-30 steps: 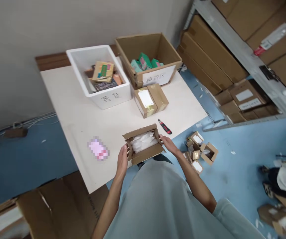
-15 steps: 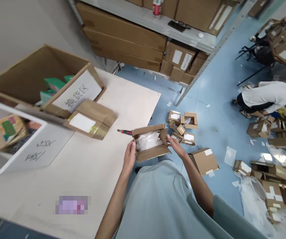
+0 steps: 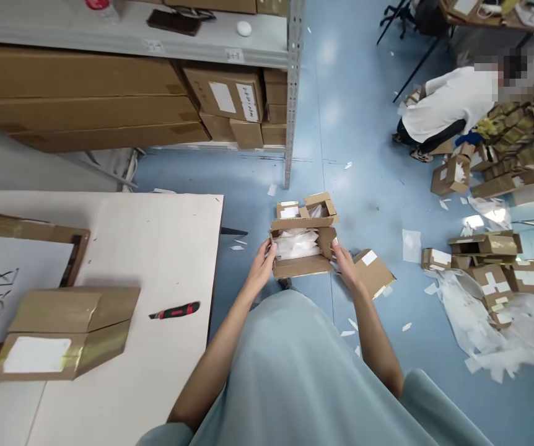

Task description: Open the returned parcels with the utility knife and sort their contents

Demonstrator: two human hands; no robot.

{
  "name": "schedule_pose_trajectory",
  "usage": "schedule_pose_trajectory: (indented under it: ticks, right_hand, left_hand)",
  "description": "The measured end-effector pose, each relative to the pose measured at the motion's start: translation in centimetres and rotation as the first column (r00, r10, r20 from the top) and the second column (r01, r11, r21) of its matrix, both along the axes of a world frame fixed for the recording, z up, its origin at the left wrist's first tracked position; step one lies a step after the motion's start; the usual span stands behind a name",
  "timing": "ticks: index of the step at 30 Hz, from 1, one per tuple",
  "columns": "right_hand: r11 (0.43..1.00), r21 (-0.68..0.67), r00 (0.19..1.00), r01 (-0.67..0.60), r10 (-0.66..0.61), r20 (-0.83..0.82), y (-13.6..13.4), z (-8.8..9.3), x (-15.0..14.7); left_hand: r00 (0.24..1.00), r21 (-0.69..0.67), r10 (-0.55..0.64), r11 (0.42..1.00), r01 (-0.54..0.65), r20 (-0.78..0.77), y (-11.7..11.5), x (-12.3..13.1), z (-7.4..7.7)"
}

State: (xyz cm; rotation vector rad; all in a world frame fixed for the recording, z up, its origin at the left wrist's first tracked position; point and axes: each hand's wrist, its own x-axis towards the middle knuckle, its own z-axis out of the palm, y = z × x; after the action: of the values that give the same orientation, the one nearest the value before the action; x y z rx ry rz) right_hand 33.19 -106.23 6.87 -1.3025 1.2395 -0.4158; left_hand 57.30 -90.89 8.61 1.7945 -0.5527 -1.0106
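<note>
- The left hand (image 3: pixel 262 265) is half curled on the left end of the box (image 3: pixel 302 267), thumb uppermost; its other fingers are partly hidden.
- The right hand (image 3: pixel 345 266) is also half curled, on the right end; how far its fingers wrap under cannot be told.
- The box is between both hands, flaps open, wrap (image 3: pixel 297 245) inside, above the floor (image 3: pixel 258 176).
- Just beyond the hands, small boxes (image 3: pixel 290 211) are on the floor, partly covered from sight by the box.
- Right of the right hand, its forearm partly overlapping it in view, is a floor carton (image 3: pixel 372 272).
- Left of the left hand is the table (image 3: pixel 169 248), bearing a knife (image 3: pixel 175 310) and, farther left, a taped box (image 3: pixel 62 334).
- Ahead of the hands rises the shelf post (image 3: pixel 293 93), with the shelf (image 3: pixel 127 43) running left.
- Well right of the right hand are plastic sheeting (image 3: pixel 464 310) and cartons (image 3: pixel 492 280); beyond, a person (image 3: pixel 453 102) bends among more boxes (image 3: pixel 503 183).
</note>
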Motion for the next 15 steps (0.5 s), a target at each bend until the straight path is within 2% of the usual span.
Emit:
schedule_pose_trajectory:
  ticks: [3,5,7,9,12,15]
  right_hand:
    - [0.975,-0.138,0.979,0.173,-0.186,-0.084,-2.1,-0.2,-1.8]
    - [0.942,-0.220,0.946,0.255,-0.290,-0.143,-2.9,-0.9,-2.5]
    - [0.943,-0.223,0.942,0.247,-0.288,-0.173,-3.2,-1.8,-2.3]
    - [0.970,-0.182,0.966,0.164,-0.195,-0.168,-3.2,-2.8,-1.2]
    - [0.993,-0.112,0.990,-0.045,0.029,-0.139,-2.7,-4.4,2.6]
    - [0.952,-0.042,0.951,-0.303,0.299,-0.077,-1.6,-5.7,8.1]
  left_hand:
    - [0.999,0.003,-0.041,0.999,0.041,-0.028,-3.9,-0.2,-0.1]
    - [0.997,0.000,-0.056,0.998,0.056,-0.050,-5.0,0.0,-0.2]
    - [0.996,0.006,-0.051,0.999,0.052,-0.077,-5.1,0.5,-0.4]
    - [0.995,0.014,-0.020,1.000,0.022,-0.096,-4.1,1.2,-0.8]
    - [0.991,0.033,0.077,0.997,-0.074,-0.106,-1.4,2.4,-1.8]
    - [0.969,0.074,0.227,0.973,-0.220,-0.099,2.4,3.4,-2.6]
